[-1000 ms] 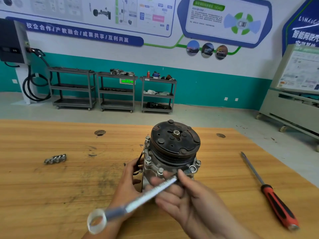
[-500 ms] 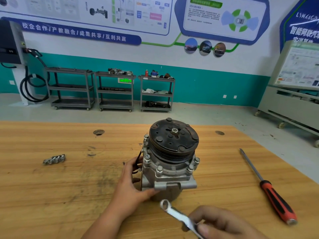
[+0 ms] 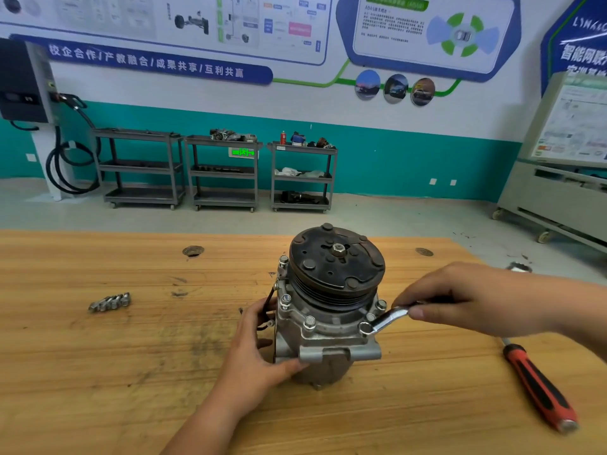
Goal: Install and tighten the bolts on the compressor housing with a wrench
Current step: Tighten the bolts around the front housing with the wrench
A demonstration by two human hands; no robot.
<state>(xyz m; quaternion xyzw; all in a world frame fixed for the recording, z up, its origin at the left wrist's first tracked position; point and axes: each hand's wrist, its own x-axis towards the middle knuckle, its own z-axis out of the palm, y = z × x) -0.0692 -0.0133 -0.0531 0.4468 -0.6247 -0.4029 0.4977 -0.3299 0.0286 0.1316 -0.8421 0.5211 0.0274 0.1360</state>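
The compressor (image 3: 328, 310) stands upright on the wooden table (image 3: 131, 372), its dark pulley on top. Several bolts sit in the grey housing flange, one at the front (image 3: 309, 321). My left hand (image 3: 259, 353) grips the housing's left lower side. My right hand (image 3: 476, 300) holds a silver wrench (image 3: 382, 321) by its shaft. The wrench's ring end rests over the flange bolt at the front right.
A small row of loose bolts (image 3: 110, 302) lies on the table to the left. A red-and-black screwdriver (image 3: 538, 389) lies at the right near the table's edge. Grey carts and a floor lie beyond the far edge.
My right hand swung the wrench from low in front of the compressor up to the right side and set its ring end on the front-right bolt. My left hand stayed on the housing.
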